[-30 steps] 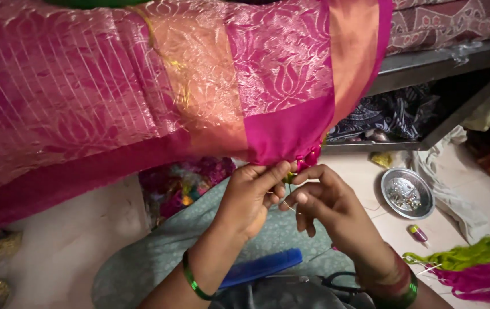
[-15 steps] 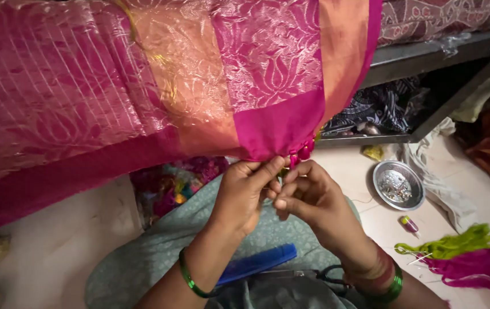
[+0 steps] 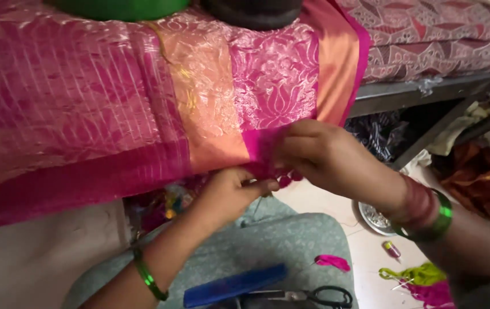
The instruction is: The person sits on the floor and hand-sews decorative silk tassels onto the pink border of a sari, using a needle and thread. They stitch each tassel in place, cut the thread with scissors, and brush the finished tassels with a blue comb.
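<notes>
Pink fabric: I am looking at a pink silk cloth (image 3: 142,114) with woven gold bands, hanging over a bed edge (image 3: 428,91); its lower hem is sitting just above my lap.
Left hand: my left hand (image 3: 228,194) is pinching narrow on the hem, at the small pink tassels (image 3: 285,180).
Right hand: my right hand (image 3: 325,157) is closing its fingertips on the same hem corner, touching the left one; what thread it is gripping I cannot tell.
Lap: a blue comb (image 3: 233,286) and black-handled scissors (image 3: 313,296) are lying on the grey-green lap cloth (image 3: 291,240).
Floor: a small metal dish (image 3: 374,217) and loose green and pink threads (image 3: 422,280) are lying near.
Risk: I am judging that a strong pull could snag the fine weave, and the comb could slide off the lap.
</notes>
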